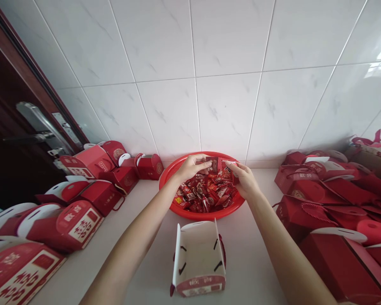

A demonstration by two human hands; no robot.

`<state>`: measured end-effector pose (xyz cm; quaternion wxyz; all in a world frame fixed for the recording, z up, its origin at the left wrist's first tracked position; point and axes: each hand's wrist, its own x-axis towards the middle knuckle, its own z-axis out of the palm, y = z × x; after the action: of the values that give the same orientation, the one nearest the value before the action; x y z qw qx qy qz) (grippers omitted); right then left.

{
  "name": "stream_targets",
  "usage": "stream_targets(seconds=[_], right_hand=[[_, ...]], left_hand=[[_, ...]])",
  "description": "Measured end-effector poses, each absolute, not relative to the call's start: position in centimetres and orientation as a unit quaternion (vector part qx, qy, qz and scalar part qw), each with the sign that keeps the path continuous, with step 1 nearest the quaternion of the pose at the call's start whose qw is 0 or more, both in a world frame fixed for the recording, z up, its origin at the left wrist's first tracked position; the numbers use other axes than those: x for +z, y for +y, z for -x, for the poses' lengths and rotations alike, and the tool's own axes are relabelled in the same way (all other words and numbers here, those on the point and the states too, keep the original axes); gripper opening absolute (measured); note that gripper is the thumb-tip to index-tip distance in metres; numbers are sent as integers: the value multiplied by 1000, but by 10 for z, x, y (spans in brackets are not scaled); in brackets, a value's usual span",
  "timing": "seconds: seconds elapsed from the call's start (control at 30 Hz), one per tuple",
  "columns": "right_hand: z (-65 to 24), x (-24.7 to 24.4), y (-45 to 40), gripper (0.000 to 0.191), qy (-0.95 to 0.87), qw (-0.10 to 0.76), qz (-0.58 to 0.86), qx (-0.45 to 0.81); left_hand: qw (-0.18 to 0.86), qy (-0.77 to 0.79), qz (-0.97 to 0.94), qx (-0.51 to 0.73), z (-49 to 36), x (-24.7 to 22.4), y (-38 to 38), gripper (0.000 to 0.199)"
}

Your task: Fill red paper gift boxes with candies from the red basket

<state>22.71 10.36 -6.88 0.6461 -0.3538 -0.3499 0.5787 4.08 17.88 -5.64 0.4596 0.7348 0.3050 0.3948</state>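
Note:
My left hand (192, 168) reaches over the far half of a red plastic basket (165, 186), fingers pinched on a dark red candy packet (213, 163). On the basket's right side my right hand (247, 181) is closed round a red wrapped candy (235, 177), partly hidden by the fingers. Below both hands lies a heap of wrapped candies (206, 192), mostly red. Nearer to me, between my forearms, a red and white gift box (199, 254) stands with its top open. Its white inside shows black ribbon ends and no candy.
Several folded red gift boxes (85, 224) line the left side of the white tabletop (146, 228). More red boxes (317, 190) crowd the right side. A tiled wall (225, 114) rises behind the basket. At the far left is a dark door with a metal handle (40, 123).

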Motion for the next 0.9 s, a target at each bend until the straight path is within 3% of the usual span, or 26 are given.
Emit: stream_targets(seconds=[0.23,0.5,0.57,0.7,0.9], right_hand=[[-228,-70,106,40,-327,648,346,594],[-228,-70,105,37,-335,644,337,600],[-227,-70,105,37,-325,651,341,595],[-226,-68,104,31,-271,687,353,574],[-224,-66,104,25,-241,706,345,570]], left_hand=[[402,266,-761,434,-40,-57,178,25],[355,256,-822,364,-45,-60,168,13],[356,244,-829,357,-48,-61,169,18],[330,323,-813,354,-52,-66,180,38],[288,429,-827,223,-56,-88,200,20]])
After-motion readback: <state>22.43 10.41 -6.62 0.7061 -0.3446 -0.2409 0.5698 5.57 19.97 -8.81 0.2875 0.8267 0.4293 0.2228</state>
